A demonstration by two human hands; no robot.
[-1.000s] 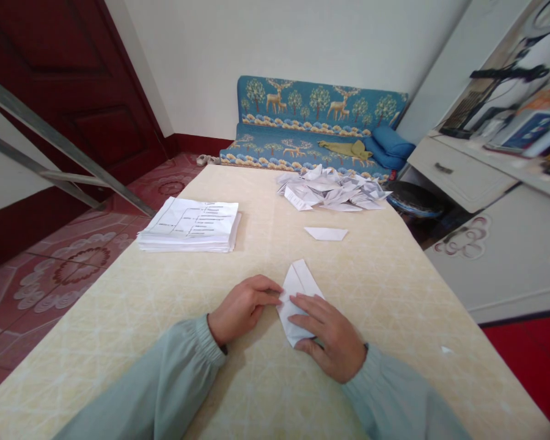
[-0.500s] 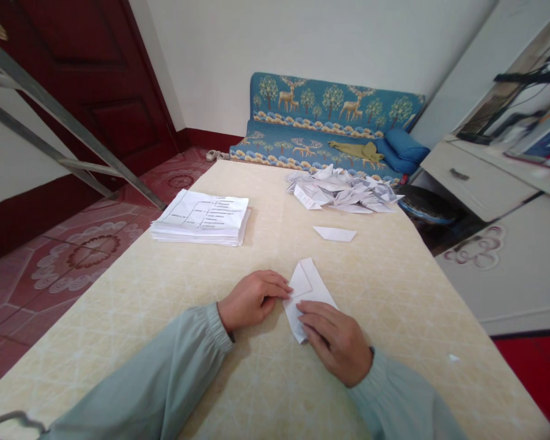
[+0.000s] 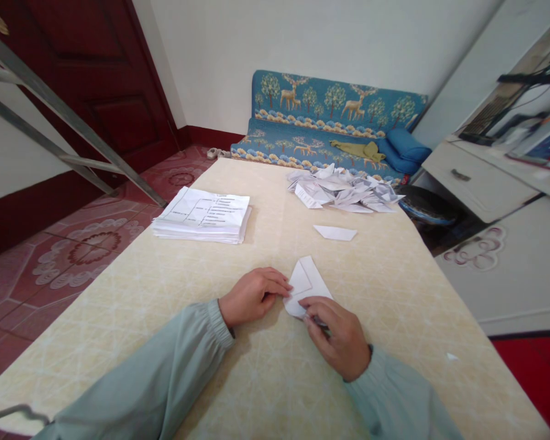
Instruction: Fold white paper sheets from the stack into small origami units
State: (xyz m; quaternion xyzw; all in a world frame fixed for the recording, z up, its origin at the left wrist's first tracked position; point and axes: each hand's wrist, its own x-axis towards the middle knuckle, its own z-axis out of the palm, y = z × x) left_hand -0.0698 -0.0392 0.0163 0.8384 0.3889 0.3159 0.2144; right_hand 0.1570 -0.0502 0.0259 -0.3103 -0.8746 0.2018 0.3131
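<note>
A partly folded sheet of white paper (image 3: 308, 278) lies on the table in front of me. My left hand (image 3: 256, 294) rests at its left edge, with the fingertips together and pressing the paper down. At the near end, my right hand (image 3: 337, 333) pinches the paper's lower corner, which is lifted and bent up between thumb and fingers. That corner is mostly hidden by the right hand. Beyond the sheet, a single folded paper piece (image 3: 335, 232) lies flat.
A stack of printed sheets (image 3: 201, 214) lies at the left of the cream table (image 3: 266, 379). A heap of folded papers (image 3: 343, 188) is at the far right. Behind stands a blue patterned sofa (image 3: 321, 116); a white cabinet (image 3: 499, 263) is on the right, a metal ladder (image 3: 77, 116) on the left.
The paper's near corner, flat and pointing towards me before, is now folded up by my right hand. My left hand has stayed at the left edge.
</note>
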